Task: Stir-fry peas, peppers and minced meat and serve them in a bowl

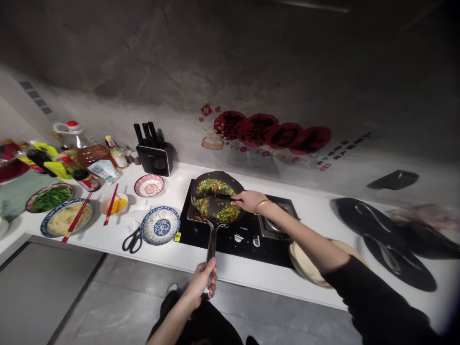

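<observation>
Over pan [215,199], right hand [248,200] hiding utensil handle

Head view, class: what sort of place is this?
Most likely a home kitchen: a frying pan of chopped vegetables sits on a black hob, with a knife block and oil bottles along the white counter.

A frying pan [216,200] sits on the stove [237,230]. Left of it lie a patterned bowl [160,225] and scissors [132,240]; a knife block [155,156] stands farther back, against the wall.
</observation>
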Demonstrator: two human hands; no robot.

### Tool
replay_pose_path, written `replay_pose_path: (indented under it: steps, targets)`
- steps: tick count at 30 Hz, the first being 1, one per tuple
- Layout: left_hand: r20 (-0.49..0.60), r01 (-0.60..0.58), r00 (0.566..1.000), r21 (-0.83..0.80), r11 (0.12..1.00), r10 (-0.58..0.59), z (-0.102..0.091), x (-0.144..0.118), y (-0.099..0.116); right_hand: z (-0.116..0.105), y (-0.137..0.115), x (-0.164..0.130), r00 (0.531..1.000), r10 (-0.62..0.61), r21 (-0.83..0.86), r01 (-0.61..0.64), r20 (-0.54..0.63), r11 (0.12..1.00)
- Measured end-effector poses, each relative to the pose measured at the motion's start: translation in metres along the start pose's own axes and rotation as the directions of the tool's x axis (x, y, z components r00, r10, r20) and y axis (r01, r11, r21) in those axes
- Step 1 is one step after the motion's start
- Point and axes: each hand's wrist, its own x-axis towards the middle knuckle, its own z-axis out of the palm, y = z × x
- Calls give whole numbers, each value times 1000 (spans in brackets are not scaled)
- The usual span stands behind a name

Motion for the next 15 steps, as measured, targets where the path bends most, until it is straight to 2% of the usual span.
replay_pose_path:
  steps: [6,9,11,15]
  targets:
    - [16,-9,1000,8,1000,9,-2,1,-1,-38,56,-56,986,82,-85,-71,146,994]
    - [17,-4,1000,-2,1000,4,-3,3,-3,-35,67,-64,968,59,-44,-49,245,998]
    - [14,2,1000,-8,1000,-2,-3,3,-3,-23,63,-57,974,66,-27,-61,216,998]
    - [5,12,1000,-11,1000,-12,-1,3,-2,2,45,-26,981,194,42,-195,30,980]
